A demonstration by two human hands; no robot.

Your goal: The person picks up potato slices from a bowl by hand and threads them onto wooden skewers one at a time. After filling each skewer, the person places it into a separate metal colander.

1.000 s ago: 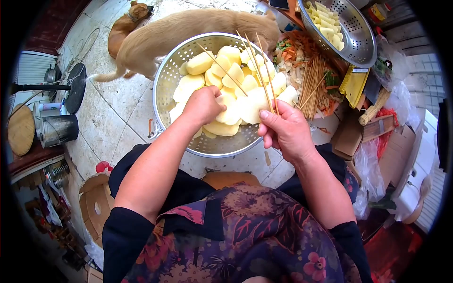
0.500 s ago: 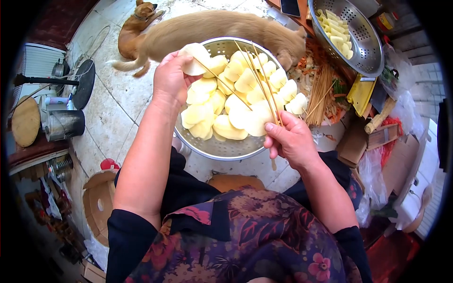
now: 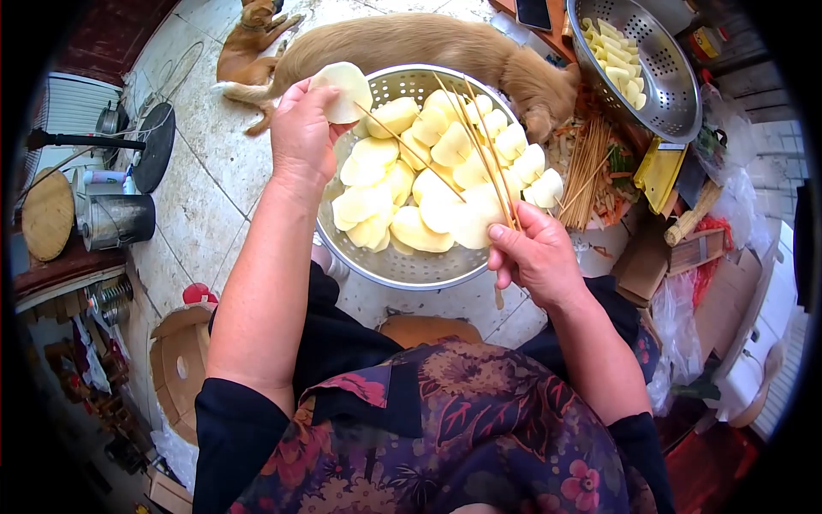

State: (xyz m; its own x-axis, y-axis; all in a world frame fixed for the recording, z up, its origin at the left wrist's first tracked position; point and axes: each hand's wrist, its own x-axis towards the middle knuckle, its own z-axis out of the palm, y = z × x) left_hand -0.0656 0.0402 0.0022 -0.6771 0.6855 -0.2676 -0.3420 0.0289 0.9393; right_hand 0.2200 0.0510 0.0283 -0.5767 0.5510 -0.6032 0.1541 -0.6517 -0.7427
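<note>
A home's tiled yard or kitchen floor used for food preparation. Steel colanders of cut potato sit low among bamboo skewers. Dogs lie beside them.

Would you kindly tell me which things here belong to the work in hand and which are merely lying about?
In hand:
left hand holding a potato slice
right hand gripping skewers
colander of potato pieces

Lying about:
two dogs
second colander
spare skewers
metal pot
cardboard box
</note>
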